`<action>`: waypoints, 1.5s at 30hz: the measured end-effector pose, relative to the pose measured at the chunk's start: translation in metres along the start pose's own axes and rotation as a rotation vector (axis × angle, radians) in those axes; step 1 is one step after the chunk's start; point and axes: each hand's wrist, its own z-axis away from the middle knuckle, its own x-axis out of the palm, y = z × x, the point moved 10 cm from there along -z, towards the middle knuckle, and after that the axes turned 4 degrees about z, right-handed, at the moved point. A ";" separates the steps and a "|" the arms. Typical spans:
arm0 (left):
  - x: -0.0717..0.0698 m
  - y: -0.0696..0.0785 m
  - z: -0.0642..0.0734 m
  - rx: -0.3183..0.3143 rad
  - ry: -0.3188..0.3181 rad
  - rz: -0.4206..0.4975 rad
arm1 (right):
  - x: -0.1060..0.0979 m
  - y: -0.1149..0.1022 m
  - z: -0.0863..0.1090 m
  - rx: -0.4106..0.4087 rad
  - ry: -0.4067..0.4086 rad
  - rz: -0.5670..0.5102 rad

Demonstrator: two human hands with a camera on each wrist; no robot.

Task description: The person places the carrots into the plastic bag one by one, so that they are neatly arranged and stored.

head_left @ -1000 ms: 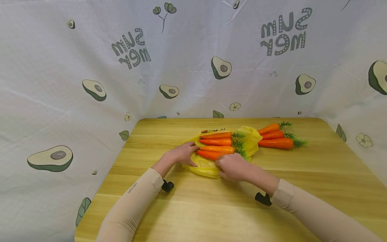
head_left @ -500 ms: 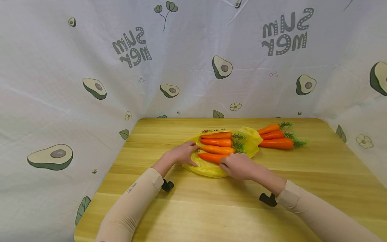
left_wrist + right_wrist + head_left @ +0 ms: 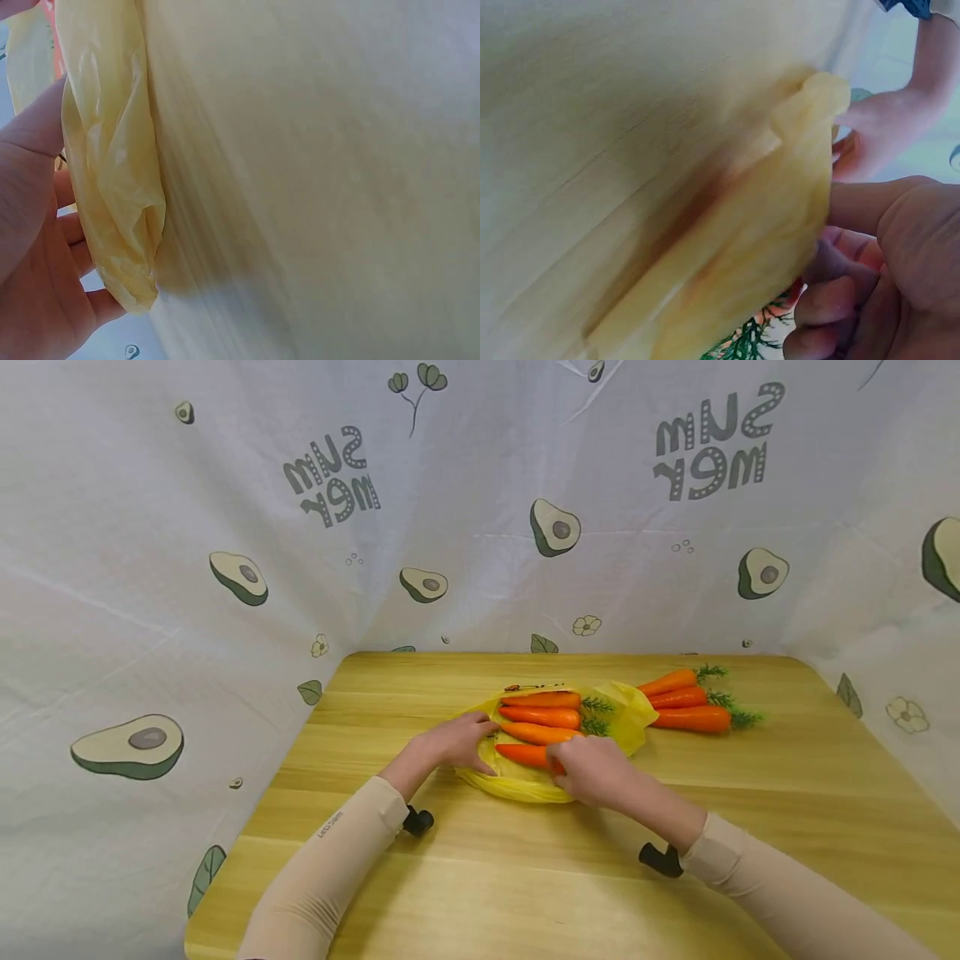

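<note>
In the head view a yellow plastic bag (image 3: 525,789) lies flattened on the table, several orange carrots (image 3: 542,700) with green tops side by side on it. My left hand (image 3: 459,742) rests on the bag's left end, thumb and fingers spread apart near the carrot tips. In the left wrist view the bag film (image 3: 116,150) passes over the thumb and in front of the fingers. My right hand (image 3: 596,770) curls its fingers around the thick end of the front carrot (image 3: 522,755). In the right wrist view the bag (image 3: 757,247) hides most of that grip.
Three more carrots (image 3: 693,720) with leafy tops lie beyond the bag's right end, partly against it. The wooden table (image 3: 480,885) ends at a white cloth (image 3: 450,527) printed with avocados, which hangs behind and at the sides.
The right hand has moved slightly right, and the front carrot has shifted a little right and nearer to me, apart from the others. My left hand has stayed in place.
</note>
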 end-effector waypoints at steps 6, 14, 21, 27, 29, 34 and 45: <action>0.001 0.002 0.001 -0.006 -0.014 -0.014 | -0.004 0.004 0.002 0.058 0.044 0.044; 0.000 0.003 0.003 -0.012 -0.019 -0.016 | -0.010 0.001 0.008 -0.019 0.221 0.097; 0.000 0.003 0.003 -0.019 -0.027 -0.012 | -0.007 0.009 0.008 -0.043 0.259 0.112; -0.001 0.002 0.003 -0.020 -0.031 -0.018 | -0.004 0.017 0.004 -0.020 0.176 0.096; -0.001 0.003 0.003 -0.018 -0.033 -0.012 | -0.004 0.019 0.003 -0.003 0.146 0.094; 0.001 0.004 0.004 -0.009 -0.034 -0.005 | -0.004 0.024 0.002 0.028 0.100 0.096; 0.002 0.003 0.005 -0.019 -0.028 0.007 | -0.007 0.027 0.003 0.017 0.087 0.075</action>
